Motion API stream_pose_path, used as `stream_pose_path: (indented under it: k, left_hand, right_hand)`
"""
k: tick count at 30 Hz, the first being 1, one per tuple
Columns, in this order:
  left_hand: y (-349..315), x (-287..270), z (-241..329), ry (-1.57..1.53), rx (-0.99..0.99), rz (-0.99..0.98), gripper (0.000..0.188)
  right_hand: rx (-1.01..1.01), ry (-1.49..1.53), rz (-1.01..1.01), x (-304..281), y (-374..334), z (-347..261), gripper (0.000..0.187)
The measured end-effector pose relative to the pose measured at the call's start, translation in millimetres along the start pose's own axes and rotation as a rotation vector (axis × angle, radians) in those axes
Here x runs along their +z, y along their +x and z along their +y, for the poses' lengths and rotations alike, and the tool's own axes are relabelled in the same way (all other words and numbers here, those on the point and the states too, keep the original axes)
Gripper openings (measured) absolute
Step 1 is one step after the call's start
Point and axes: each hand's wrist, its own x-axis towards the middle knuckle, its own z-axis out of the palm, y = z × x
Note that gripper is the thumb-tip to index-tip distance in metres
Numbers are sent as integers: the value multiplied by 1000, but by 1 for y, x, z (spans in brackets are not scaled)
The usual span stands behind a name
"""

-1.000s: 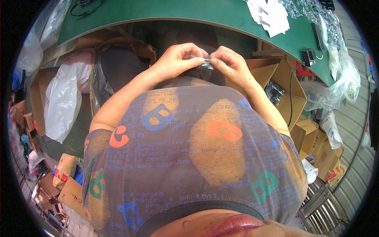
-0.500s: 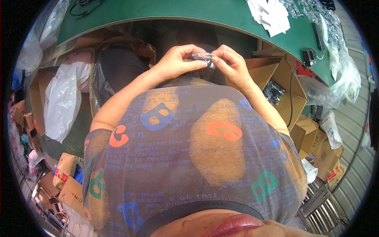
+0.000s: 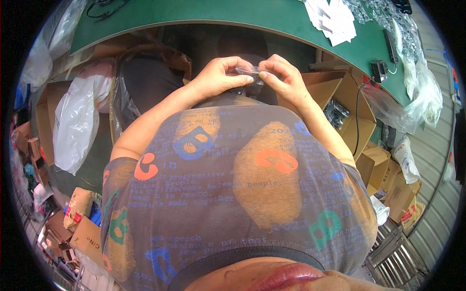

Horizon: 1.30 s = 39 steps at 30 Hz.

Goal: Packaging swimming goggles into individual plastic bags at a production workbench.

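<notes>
A small clear plastic bag (image 3: pixel 248 71) is stretched between my two hands, just short of the green table's near edge. My left hand (image 3: pixel 221 75) pinches its left side between thumb and fingers. At the other side, the thumb and fingertips of my right hand (image 3: pixel 282 77) are closed on the bag's edge. Whether anything lies inside the bag is too small to tell.
The green table (image 3: pixel 204 12) curves across the top, with white papers (image 3: pixel 334 22) and clear plastic bags (image 3: pixel 374 17) at its right. An open cardboard box (image 3: pixel 357 102) with small dark packets stands right. A black cable (image 3: pixel 359 119) hangs there. White plastic bags (image 3: pixel 80 121) lie left.
Both hands stay in nearly the same place. The right fingertips have shifted slightly left, and the plastic bag has changed its tilt a little between the hands.
</notes>
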Motion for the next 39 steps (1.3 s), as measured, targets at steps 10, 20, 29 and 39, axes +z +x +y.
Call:
stream_pose_path:
  k: [10, 20, 29, 39]
  left_hand:
    - [4, 1, -4, -35, 67, 2, 39]
    - [6, 2, -3, -18, 77, 5, 52]
    - [10, 4, -3, -24, 87, 2, 61]
    - [10, 11, 0, -12, 99, -11, 67]
  right_hand:
    - [80, -17, -74, -2, 8, -5, 13]
    - [145, 0, -78, -2, 11, -12, 13]
    - [154, -8, -168, -10, 17, -6, 15]
    - [135, 33, -361, -22, 35, -9, 15]
